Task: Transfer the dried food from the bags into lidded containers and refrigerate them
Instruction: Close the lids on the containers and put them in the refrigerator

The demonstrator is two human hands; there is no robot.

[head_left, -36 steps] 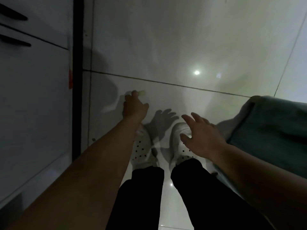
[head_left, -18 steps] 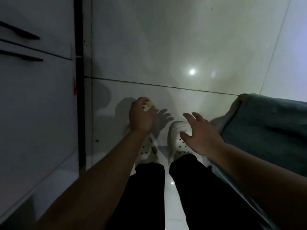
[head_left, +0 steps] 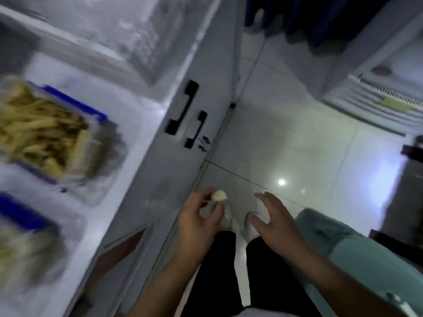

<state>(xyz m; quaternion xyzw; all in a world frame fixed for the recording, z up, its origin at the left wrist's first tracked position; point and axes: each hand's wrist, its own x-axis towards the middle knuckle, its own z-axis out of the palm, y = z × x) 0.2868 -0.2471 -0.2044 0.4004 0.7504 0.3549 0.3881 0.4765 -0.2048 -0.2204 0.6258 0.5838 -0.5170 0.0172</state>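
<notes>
Straightening up from the floor, the left hand [head_left: 201,219] now pinches a small pale piece [head_left: 219,195] it picked up, while the right hand [head_left: 272,221] hangs open and empty. Up on the counter [head_left: 128,124], the blue-rimmed container [head_left: 45,131] of dried food has come into sight, so that dropped bit probably goes back there.

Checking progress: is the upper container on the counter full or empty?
Full: the container is heaped with pale yellow strips of dried food. The blur hides whether a lid is on.

Pale yellow strips [head_left: 39,131] in blue-rimmed container [head_left: 75,104]; black handles [head_left: 183,107]; white shoes [head_left: 250,221]
</notes>
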